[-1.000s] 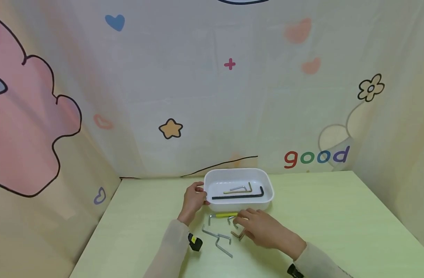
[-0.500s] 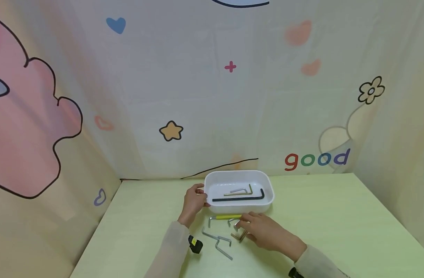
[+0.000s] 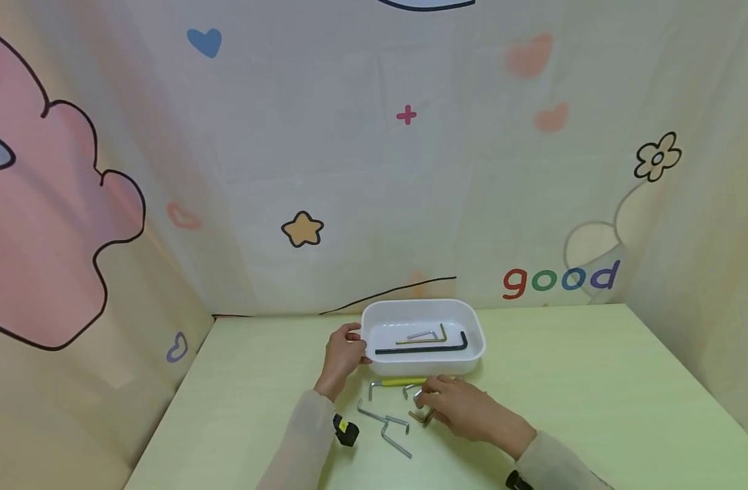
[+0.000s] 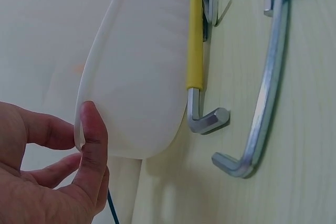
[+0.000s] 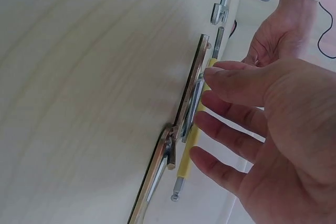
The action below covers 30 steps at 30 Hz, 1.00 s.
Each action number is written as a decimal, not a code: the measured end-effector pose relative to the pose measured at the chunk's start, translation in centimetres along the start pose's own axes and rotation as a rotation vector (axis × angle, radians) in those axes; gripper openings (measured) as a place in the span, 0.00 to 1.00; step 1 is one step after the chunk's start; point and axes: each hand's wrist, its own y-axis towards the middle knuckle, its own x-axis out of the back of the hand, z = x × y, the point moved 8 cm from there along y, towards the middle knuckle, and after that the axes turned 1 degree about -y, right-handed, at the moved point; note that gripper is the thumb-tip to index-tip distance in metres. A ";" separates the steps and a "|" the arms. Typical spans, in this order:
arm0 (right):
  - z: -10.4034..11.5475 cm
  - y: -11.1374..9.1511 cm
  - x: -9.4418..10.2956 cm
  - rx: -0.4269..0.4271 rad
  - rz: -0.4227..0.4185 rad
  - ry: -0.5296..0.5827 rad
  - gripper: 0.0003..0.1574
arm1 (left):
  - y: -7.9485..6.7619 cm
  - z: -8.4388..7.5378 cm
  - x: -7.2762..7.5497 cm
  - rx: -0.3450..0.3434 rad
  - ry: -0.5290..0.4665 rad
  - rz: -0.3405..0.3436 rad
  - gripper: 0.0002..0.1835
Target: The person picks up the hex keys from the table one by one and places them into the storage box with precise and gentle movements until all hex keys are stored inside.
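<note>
At the left end of the white plastic tray (image 3: pixel 429 367), my left hand (image 3: pixel 342 354) pinches the rim between thumb and fingers, plain in the left wrist view. My right hand (image 3: pixel 465 408) is low over loose hex keys in front of the tray. Its thumb (image 5: pixel 226 85) and curved fingers reach a small silver hex key (image 5: pixel 193 106) and a yellow-sleeved hex key (image 5: pixel 185 161). Whether they pinch the silver one is unclear. Bronze-coloured hex keys (image 3: pixel 420 416) lie just below the fingertips. Inside the tray are a long black hex key (image 3: pixel 419 350), a brass-coloured one (image 3: pixel 444 333) and a small silver one.
Larger silver hex keys (image 3: pixel 397 446) lie on the pale wooden table (image 3: pixel 582 395), nearer the person. The tray stands close to the printed curtain (image 3: pixel 349 170) at the back. A black wrist camera (image 3: pixel 346 430) sits beside the left sleeve.
My right hand's fingertips have shifted slightly down and closer around the small silver hex key. The left hand keeps its place on the tray rim; the other hex keys look unmoved.
</note>
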 end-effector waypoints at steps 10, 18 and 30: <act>-0.2 -0.2 -1.0 0.017 0.005 -0.016 0.17 | -0.1 0.4 -0.1 0.024 0.018 -0.008 0.26; -0.2 0.0 -1.0 0.049 -0.046 -0.034 0.12 | 0.1 0.3 -0.1 0.031 0.014 -0.010 0.26; 0.2 0.3 -1.0 0.070 -0.040 -0.040 0.08 | 0.1 0.3 -0.2 0.024 -0.005 -0.004 0.25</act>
